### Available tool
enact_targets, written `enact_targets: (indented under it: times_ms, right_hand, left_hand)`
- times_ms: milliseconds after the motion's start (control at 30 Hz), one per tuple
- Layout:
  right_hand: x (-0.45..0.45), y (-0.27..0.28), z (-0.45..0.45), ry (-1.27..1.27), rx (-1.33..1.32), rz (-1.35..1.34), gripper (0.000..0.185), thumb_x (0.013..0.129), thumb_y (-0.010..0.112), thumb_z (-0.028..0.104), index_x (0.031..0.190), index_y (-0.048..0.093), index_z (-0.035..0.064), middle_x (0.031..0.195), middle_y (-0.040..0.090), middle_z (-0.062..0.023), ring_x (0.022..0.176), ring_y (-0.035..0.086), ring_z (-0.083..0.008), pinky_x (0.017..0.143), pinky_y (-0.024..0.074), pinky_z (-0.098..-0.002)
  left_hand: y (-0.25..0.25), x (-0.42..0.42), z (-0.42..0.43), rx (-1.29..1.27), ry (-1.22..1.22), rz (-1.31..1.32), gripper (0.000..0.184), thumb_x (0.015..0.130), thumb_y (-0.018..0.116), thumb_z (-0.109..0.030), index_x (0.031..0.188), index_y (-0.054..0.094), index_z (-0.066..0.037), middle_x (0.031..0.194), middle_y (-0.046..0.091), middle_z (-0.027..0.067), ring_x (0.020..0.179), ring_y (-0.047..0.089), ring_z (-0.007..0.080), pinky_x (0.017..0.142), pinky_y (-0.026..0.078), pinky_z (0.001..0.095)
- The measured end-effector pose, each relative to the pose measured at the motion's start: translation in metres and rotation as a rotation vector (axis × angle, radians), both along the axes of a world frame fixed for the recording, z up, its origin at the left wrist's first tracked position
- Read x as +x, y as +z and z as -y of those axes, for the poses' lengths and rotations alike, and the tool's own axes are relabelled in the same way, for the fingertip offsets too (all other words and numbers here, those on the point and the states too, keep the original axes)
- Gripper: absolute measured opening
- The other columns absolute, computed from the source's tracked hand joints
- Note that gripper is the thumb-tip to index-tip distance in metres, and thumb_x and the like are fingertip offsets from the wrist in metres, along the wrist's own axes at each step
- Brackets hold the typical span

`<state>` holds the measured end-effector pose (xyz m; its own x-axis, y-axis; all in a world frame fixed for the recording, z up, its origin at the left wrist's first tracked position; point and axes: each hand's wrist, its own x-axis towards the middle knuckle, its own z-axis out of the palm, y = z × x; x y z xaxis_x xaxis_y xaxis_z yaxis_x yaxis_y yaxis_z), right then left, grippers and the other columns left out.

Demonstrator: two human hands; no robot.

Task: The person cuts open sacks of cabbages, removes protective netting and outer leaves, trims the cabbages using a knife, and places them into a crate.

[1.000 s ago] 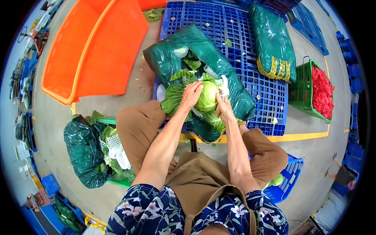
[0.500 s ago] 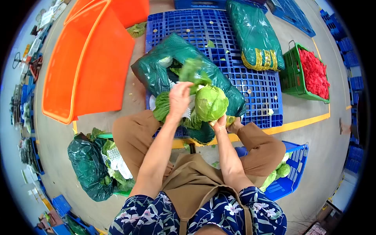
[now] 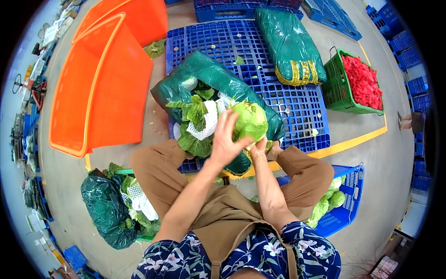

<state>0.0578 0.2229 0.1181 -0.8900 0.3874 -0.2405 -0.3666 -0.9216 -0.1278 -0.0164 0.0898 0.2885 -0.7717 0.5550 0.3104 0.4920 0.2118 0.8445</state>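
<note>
A round green cabbage (image 3: 251, 122) is held above an opened dark green plastic bag (image 3: 218, 69). My right hand (image 3: 258, 148) grips it from below, with its fingers partly hidden. Beside the cabbage's left side is my left hand (image 3: 227, 142), fingers spread and thumb across the lower front; whether it presses on the cabbage I cannot tell. Loose outer leaves (image 3: 197, 114) and white foam netting (image 3: 206, 123) lie in the bag's opening to the left. Another pale cabbage (image 3: 189, 83) shows inside the bag.
The bag lies on a blue plastic pallet (image 3: 297, 104), along with a closed green bag (image 3: 288, 44). An orange bin (image 3: 107, 88) stands left, a green crate (image 3: 334, 83) with red material right. Near my knees are a blue crate (image 3: 350, 197) with cabbages and a dark bag (image 3: 104, 211).
My left hand has let go of a loose leaf, which now lies on the netting and leaves at left. That hand has come down and right, beside the cabbage. My right hand still holds the cabbage.
</note>
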Motion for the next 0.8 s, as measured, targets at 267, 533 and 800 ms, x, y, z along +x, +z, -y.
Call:
enact_targets:
  times_ms: [267, 533, 800]
  right_hand:
    - [0.011, 0.041, 0.013, 0.029, 0.071, -0.072, 0.057, 0.091, 0.051, 0.042, 0.136, 0.042, 0.0075, 0.137, 0.047, -0.0134, 0.124, 0.047, -0.0309, 0.103, 0.0393, -0.0474]
    - [0.029, 0.051, 0.031, -0.110, 0.124, -0.181, 0.055, 0.093, 0.043, 0.041, 0.135, 0.043, 0.0057, 0.134, 0.049, -0.0151, 0.120, 0.049, -0.0334, 0.100, 0.0428, -0.0486]
    - [0.040, 0.069, 0.026, -0.140, 0.170, -0.279, 0.052, 0.091, 0.050, 0.036, 0.134, 0.045, 0.0070, 0.134, 0.049, -0.0142, 0.119, 0.051, -0.0314, 0.099, 0.0437, -0.0472]
  left_hand:
    - [0.010, 0.032, 0.009, 0.099, 0.220, -0.314, 0.016, 0.079, 0.065, 0.001, 0.095, 0.062, 0.003, 0.104, 0.062, 0.0173, 0.100, 0.060, 0.0349, 0.085, 0.050, 0.0396]
    - [0.067, 0.059, 0.012, -0.004, 0.266, -0.299, 0.019, 0.081, 0.065, -0.005, 0.099, 0.060, 0.000, 0.096, 0.059, 0.0144, 0.088, 0.059, 0.0327, 0.075, 0.049, 0.0373]
    - [0.054, 0.065, -0.003, 0.119, 0.310, -0.316, 0.014, 0.085, 0.062, -0.009, 0.094, 0.060, 0.002, 0.090, 0.060, 0.0115, 0.079, 0.060, 0.0237, 0.068, 0.048, 0.0348]
